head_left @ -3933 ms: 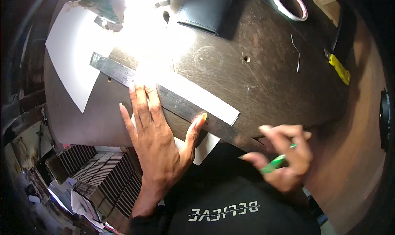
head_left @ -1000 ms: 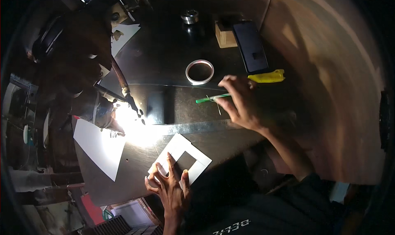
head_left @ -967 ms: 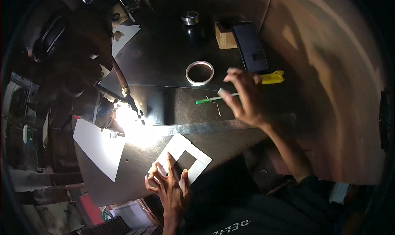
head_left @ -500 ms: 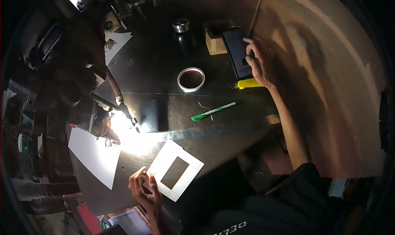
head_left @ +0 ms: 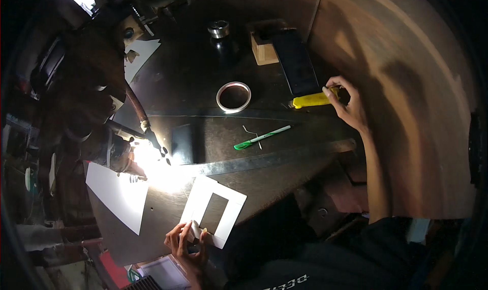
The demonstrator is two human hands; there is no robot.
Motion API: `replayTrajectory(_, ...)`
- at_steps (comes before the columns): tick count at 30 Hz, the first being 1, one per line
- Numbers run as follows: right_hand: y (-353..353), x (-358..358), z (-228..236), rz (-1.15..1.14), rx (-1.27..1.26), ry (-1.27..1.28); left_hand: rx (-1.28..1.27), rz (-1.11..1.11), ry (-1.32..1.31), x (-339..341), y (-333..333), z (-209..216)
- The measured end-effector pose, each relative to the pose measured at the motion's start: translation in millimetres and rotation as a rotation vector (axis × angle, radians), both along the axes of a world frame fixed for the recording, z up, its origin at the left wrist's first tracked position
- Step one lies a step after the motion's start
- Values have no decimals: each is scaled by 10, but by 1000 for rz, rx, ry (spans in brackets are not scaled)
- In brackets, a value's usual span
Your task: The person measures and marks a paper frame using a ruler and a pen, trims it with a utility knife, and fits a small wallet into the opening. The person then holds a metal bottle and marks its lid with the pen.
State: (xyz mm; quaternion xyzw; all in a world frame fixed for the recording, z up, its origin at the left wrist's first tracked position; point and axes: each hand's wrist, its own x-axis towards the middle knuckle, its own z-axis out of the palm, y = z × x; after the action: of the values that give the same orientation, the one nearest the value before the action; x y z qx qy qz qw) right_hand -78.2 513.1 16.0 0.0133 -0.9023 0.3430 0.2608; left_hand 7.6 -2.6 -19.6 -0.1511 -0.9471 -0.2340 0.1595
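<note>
A white card frame (head_left: 235, 208) with a rectangular opening stands out over the table's near edge. My left hand (head_left: 188, 249) pinches its lower corner between thumb and fingers. Over on the right, my right hand (head_left: 351, 107) has thumb and forefinger closed on the end of a yellow utility knife (head_left: 310, 100), which lies just below a dark phone (head_left: 295, 61). The phone leans against a small wooden box (head_left: 265, 53). Left of the knife are a green-and-white pen (head_left: 269, 136) with a thin bent wire, and a narrow white ring (head_left: 217, 98) like a tape roll.
A long metal ruler (head_left: 244, 165) crosses the table beyond the card. At left stands a dark machine (head_left: 91, 97) with a glaring lamp, beside a white paper sheet (head_left: 119, 198). A round metal container (head_left: 218, 29) sits at the back; a brown panel (head_left: 406, 112) rises at right.
My right hand has left the phone and come down to the knife's end. My left hand, open beside the card before, now grips it, and the card has turned slightly.
</note>
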Motion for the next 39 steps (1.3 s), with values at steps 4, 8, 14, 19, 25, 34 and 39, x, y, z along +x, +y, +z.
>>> replayTrajectory(4,-22,-108,-115,-165,-83,-24,-29,52,15,-19,92,60)
replayTrajectory(8,-100,-80,-144,-21,-34,10,29,56,-3,-86,81,123)
replayTrajectory(14,105,-6,-225,31,34,-131,29,-111,-144,-196,-61,150)
replayTrajectory(19,42,-123,-263,140,-52,-229,-93,-116,-93,-270,-194,120)
replayTrajectory(25,57,727,127,-127,-457,-214,-129,-405,-290,-826,-230,696)
replayTrajectory(34,-2469,886,375,582,-26,-558,-220,-570,-318,-1035,-485,105)
replayTrajectory(39,-2803,718,286,727,120,-627,-182,-578,-239,-1116,-473,52)
